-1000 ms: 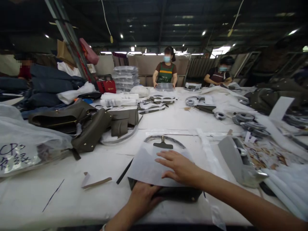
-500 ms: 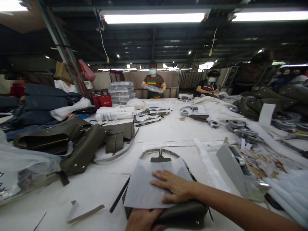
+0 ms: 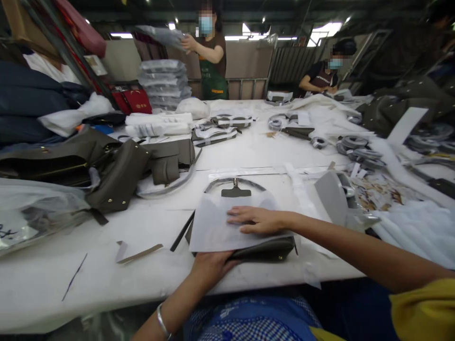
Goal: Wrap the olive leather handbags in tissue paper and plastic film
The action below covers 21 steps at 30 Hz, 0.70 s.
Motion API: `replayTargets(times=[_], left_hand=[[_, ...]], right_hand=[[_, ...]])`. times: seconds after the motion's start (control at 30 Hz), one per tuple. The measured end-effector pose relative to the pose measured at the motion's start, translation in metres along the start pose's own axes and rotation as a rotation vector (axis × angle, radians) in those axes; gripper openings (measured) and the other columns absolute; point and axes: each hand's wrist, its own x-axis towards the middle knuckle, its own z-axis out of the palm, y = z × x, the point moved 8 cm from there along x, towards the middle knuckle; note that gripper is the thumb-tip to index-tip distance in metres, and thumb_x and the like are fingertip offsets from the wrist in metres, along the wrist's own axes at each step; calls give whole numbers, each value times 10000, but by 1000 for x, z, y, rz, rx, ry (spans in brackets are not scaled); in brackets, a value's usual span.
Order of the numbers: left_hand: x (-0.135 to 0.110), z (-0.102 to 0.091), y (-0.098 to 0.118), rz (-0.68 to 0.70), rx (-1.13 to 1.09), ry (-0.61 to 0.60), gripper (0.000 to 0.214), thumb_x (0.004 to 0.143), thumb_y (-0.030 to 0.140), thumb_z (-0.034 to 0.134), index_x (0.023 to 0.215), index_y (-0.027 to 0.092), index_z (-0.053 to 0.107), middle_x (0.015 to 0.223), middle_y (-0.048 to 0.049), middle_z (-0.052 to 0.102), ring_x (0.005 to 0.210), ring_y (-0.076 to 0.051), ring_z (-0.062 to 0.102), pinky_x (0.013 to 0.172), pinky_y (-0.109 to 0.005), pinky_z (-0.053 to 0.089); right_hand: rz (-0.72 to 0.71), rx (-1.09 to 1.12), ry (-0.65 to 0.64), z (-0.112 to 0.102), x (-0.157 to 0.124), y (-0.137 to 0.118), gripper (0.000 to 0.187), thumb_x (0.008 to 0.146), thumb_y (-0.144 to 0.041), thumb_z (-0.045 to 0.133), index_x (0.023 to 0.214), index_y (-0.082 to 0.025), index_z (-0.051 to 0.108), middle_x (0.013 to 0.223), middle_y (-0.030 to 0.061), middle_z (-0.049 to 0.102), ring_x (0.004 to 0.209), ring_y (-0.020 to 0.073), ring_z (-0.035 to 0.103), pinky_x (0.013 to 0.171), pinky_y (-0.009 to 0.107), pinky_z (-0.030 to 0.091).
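A dark olive handbag lies flat near the table's front edge, its handle arching beyond it. A white translucent sheet covers most of the bag. An olive leather tab with a metal clip shows past the sheet's far edge. My right hand rests flat on the sheet with fingers spread. At the bag's near edge is my left hand; its fingers are hidden beneath the sheet's lower edge, and I cannot tell whether they grip the bag. A dark strap sticks out at the left.
More olive bags and a plastic bag lie to the left. A bent paper strip sits nearby. On the right stand a grey tape dispenser and white foam rolls. Across the table, one person holds a wrapped package; another works at right.
My view has tilted down, showing the table edge and my apron. Both hands stay at the bag and sheet. The person opposite has raised the wrapped package toward the stack.
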Motion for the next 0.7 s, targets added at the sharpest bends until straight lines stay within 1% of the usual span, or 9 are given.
replayTargets(times=[0.1,0.17,0.23,0.3,0.37,0.43,0.5,0.6,0.7], left_hand=[[-6,3,0,33,81,76,570,891,546,609,1402,305,538,1412,-95,578,1250,-347,565,1096,-512,394],[-10,7,-2,36,118,115,617,901,533,600,1450,278,481,1430,-109,560,1277,-356,542,1134,-526,342],[-14,12,-5,36,135,153,657,918,514,576,1497,252,409,1444,-120,546,1290,-354,531,1163,-534,292],[-17,16,-6,41,135,175,692,937,514,535,1537,243,324,1459,-123,530,1297,-354,524,1166,-547,282],[-18,19,-5,65,129,172,691,955,513,492,1557,260,267,1462,-107,530,1291,-350,531,1148,-552,315],[-18,20,-2,91,135,171,643,978,459,462,1560,284,253,1454,-82,543,1290,-329,536,1147,-538,330],[-18,18,1,109,149,195,620,987,417,453,1559,277,258,1454,-76,543,1309,-307,521,1177,-516,293],[-17,12,2,97,158,244,664,973,452,483,1558,225,265,1474,-102,518,1355,-307,470,1220,-503,197],[-15,7,1,84,168,242,675,951,484,524,1534,209,326,1474,-120,515,1363,-314,460,1228,-499,162]], right_hand=[[0,-121,-20,14,-10,-11,683,937,-589,512,1519,-256,386,1633,85,230,1512,320,159,1219,563,138],[3,-172,-9,22,-15,-18,728,935,-615,496,1548,-265,318,1641,102,196,1511,344,141,1207,594,132],[-5,-209,20,28,-18,-25,744,937,-625,486,1560,-272,283,1641,117,189,1508,360,143,1196,611,139],[-20,-246,50,34,-19,-27,769,929,-628,500,1568,-274,257,1640,128,192,1504,371,155,1188,625,142],[-35,-288,67,40,-19,-26,783,927,-630,501,1572,-271,238,1643,129,185,1504,366,156,1188,624,133],[-40,-331,89,45,-18,-22,782,926,-639,495,1569,-270,246,1646,119,186,1508,351,151,1195,610,112],[-35,-361,124,48,-18,-17,779,923,-653,486,1563,-266,267,1643,108,206,1510,334,155,1203,590,96],[-17,-385,166,49,-19,-14,798,920,-681,460,1564,-254,261,1637,103,234,1508,318,169,1209,565,92],[17,-394,197,50,-19,-14,816,923,-697,429,1573,-247,228,1637,103,230,1507,307,175,1213,550,81]])
